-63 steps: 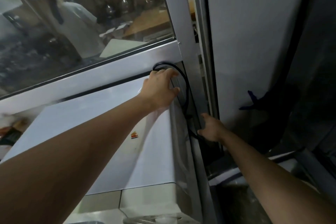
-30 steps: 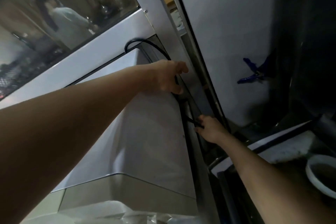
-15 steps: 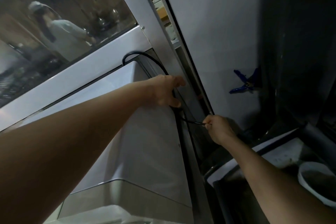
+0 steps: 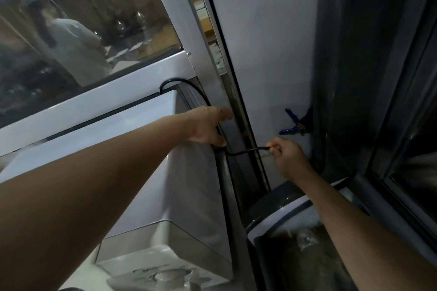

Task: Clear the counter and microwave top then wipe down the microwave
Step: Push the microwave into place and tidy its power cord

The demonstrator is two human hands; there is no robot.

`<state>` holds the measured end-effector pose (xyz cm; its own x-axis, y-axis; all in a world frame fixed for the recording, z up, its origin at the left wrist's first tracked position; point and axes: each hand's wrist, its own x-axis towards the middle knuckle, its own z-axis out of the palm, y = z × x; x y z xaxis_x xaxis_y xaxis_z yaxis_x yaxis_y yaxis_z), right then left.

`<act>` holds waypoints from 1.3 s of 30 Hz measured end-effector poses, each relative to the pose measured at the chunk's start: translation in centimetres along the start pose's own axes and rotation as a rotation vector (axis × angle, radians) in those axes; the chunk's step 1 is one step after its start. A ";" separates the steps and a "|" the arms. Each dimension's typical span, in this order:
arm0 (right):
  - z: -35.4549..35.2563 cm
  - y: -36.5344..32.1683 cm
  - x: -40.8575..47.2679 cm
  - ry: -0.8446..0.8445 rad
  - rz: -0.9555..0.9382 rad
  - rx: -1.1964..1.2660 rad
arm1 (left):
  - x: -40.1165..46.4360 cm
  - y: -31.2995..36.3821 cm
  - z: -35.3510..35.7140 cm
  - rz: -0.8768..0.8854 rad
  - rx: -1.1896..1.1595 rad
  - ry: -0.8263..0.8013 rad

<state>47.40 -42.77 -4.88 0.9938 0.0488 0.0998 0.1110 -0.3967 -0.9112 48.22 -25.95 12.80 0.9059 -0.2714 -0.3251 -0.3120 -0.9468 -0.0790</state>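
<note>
The white microwave [image 4: 132, 149] fills the lower left, seen from above with its top bare. A black power cord [image 4: 246, 151] loops from behind its far corner and runs down its right rear edge. My left hand [image 4: 208, 127] grips that far right corner of the microwave, fingers curled over the edge beside the cord. To the right, my right hand [image 4: 287, 156] pinches the cord's free stretch and holds it out from the gap between microwave and wall.
A window with a metal frame [image 4: 132, 87] runs behind the microwave; a person shows through the glass. A white wall panel [image 4: 267, 54] with a blue clip [image 4: 295, 123] stands right. A dark sink basin [image 4: 305, 250] lies below right.
My right hand has pulled the cord rightward, out of the gap, and risen a little. My left hand stays on the microwave's far corner.
</note>
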 end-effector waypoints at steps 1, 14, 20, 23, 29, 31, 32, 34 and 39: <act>-0.4 -0.6 0.0 0.004 0.004 0.002 | -0.2 0.0 -0.1 0.004 -0.002 0.004; -6.4 -10.4 -1.2 0.186 -0.098 -0.164 | -3.2 -0.3 -2.2 0.088 -0.104 0.109; -9.1 -15.0 -3.0 0.243 -0.068 -0.111 | -5.4 0.3 -3.8 0.180 -0.267 0.165; -10.4 -17.2 -3.9 0.285 -0.074 -0.100 | -6.2 0.5 -4.6 0.229 -0.335 0.218; -11.4 -18.9 -6.0 0.306 0.022 0.072 | -7.9 0.1 -6.1 0.290 -0.446 0.425; -11.3 -19.3 -6.6 0.304 0.040 0.106 | -8.3 -0.2 -6.6 0.299 -0.504 0.432; -11.3 -19.4 -6.6 0.307 0.044 0.114 | -8.4 -0.3 -6.9 0.309 -0.530 0.438; -11.1 -19.6 -6.7 0.315 0.049 0.134 | -8.6 -0.4 -7.1 0.324 -0.581 0.433; -11.0 -19.8 -6.4 0.351 0.060 0.175 | -8.8 0.3 -6.6 0.351 -0.546 0.379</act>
<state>38.92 -45.29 16.86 0.9432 -0.2977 0.1473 0.0804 -0.2257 -0.9709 42.03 -25.02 21.88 0.8469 -0.5202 0.1097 -0.5034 -0.7181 0.4806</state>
